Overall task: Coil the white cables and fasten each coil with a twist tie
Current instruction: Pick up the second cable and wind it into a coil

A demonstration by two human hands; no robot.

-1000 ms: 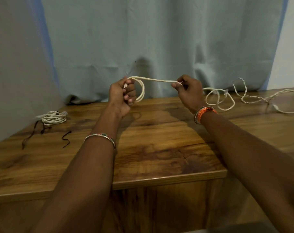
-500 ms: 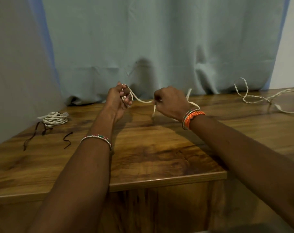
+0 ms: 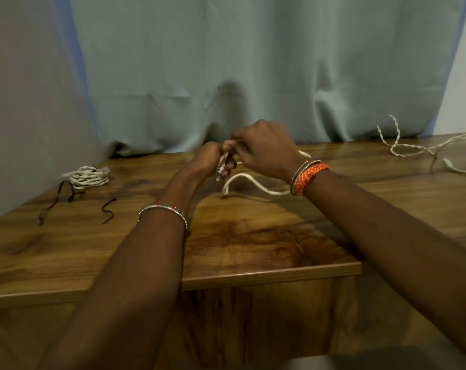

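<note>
Hands meet, another loop joins the coil

I see the right hand (image 3: pixel 264 150) now against the left hand (image 3: pixel 210 161), both gripping the white cable (image 3: pixel 253 182) at table (image 3: pixel 253 249) centre; slack trails toward three o'clock.

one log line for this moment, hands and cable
step: coiling cable | left hand: grips cable loops | right hand: feeds white cable in | finished coil: far left on table | ties: unused

Wooden table (image 3: pixel 253 252), pale green curtain (image 3: pixel 226 62) behind it, grey wall (image 3: pixel 26 102) at left
</note>
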